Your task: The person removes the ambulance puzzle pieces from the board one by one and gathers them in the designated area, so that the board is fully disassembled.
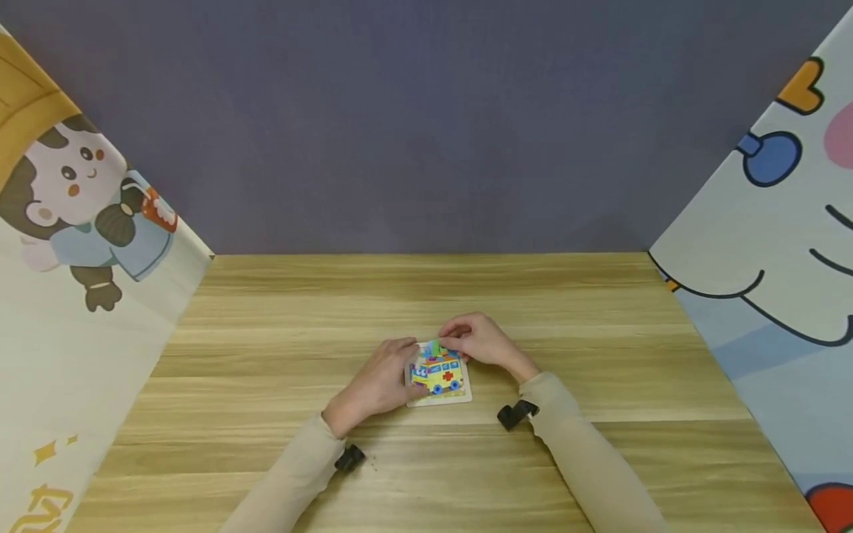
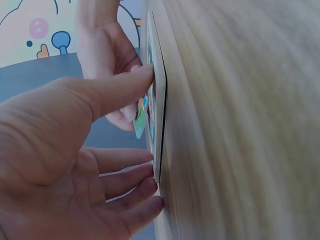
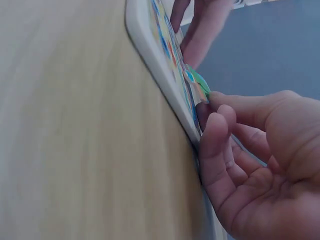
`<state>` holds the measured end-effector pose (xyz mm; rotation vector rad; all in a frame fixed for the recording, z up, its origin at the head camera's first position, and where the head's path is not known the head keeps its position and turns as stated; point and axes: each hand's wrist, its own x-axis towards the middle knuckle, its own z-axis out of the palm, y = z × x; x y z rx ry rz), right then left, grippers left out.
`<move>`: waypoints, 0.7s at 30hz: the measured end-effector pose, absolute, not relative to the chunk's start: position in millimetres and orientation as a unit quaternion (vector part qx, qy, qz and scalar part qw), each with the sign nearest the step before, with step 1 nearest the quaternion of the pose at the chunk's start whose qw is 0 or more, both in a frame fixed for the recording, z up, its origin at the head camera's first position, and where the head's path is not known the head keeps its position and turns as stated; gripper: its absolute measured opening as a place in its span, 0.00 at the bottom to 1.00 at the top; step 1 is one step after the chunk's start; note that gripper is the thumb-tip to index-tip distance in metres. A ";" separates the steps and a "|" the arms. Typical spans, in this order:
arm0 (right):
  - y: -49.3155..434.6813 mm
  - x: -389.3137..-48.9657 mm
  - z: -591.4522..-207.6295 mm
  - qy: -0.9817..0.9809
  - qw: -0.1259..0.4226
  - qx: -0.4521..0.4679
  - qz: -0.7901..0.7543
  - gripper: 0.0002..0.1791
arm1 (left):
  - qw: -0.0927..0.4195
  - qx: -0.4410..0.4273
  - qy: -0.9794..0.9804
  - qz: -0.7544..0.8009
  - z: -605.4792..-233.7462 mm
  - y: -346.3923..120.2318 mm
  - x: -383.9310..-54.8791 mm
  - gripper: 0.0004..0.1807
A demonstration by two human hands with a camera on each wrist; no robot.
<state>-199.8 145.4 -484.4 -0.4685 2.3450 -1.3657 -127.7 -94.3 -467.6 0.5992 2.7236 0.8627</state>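
Observation:
A small square jigsaw puzzle (image 1: 440, 377) with a yellow ambulance picture and a pale frame lies flat on the wooden table. My left hand (image 1: 385, 377) holds its left side, the thumb at the near edge and the fingers along the left edge and far corner. Between thumb and fingertips, my right hand (image 1: 481, 339) pinches a green puzzle piece (image 3: 200, 84) at the far right corner. In the left wrist view that puzzle piece (image 2: 140, 122) is tilted, standing up from the picture. The right fingers partly cover that corner of the puzzle.
The wooden table (image 1: 266, 318) runs back to a dark grey wall panel (image 1: 426, 126). Side panels with cartoon prints stand at the left (image 1: 100, 222) and right (image 1: 766, 244). A black camera mount sits on each wrist.

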 end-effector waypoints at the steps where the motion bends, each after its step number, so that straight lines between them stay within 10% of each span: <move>1: 147.6 -199.7 -483.8 0.835 0.195 -0.165 -0.487 0.13 | 0.112 0.208 0.928 0.288 -467.6 -94.9 -127.5 0.45; 21: 193.6 -202.8 -484.9 0.869 0.138 -0.133 -0.456 0.13 | 0.127 0.235 0.932 0.244 -466.4 -99.2 -128.3 0.58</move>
